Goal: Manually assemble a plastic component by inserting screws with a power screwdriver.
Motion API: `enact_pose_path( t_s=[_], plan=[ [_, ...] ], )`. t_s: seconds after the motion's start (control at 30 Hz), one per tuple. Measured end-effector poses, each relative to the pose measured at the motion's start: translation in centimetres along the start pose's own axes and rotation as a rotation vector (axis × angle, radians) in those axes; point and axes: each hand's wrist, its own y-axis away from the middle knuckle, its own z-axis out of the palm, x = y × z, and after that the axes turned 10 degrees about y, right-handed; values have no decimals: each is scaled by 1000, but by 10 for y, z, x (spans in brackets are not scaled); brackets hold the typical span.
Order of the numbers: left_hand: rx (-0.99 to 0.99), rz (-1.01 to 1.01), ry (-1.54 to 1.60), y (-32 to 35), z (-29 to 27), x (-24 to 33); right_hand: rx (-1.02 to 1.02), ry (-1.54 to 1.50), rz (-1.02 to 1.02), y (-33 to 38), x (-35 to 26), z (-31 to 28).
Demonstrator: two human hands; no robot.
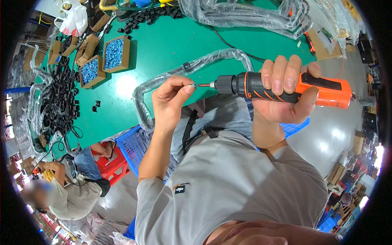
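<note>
My right hand [286, 92] grips an orange and black electric screwdriver [286, 87], held level with its bit pointing left. My left hand [171, 100] pinches a small screw [194, 85] between thumb and fingertips, right at the tip of the bit. Both hands hover above a plastic-wrapped curved part [183, 71] lying on the green table [163, 45], with a small black clip [186, 65] on it.
Cardboard boxes of blue screws [115, 53] stand at the table's left, next to a heap of black plastic clips [61, 102]. More bagged parts [245, 14] lie at the back. Blue crates [132, 147] sit under the table. Another person [65, 192] sits lower left by a red stool [112, 163].
</note>
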Motion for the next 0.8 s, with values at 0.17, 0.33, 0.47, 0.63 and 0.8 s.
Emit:
enact_pose_path(
  t_s=[0.17, 0.33, 0.47, 0.63, 0.8],
  plan=[
    [-6, 6, -18, -1, 0, -5, 19, -10, -9, -2, -2, 3],
    [-19, -8, -37, -4, 4, -5, 7, 1, 0, -2, 4, 1],
    [-41, -33, -48, -7, 1, -7, -1, -11, 6, -3, 8, -5],
    [-245, -12, -335, -28, -5, -6, 127, -65, 44, -1, 16, -20],
    [-193, 12, -524, -120, -44, -12, 345, -19, 79, 6, 12, -37]
  ],
)
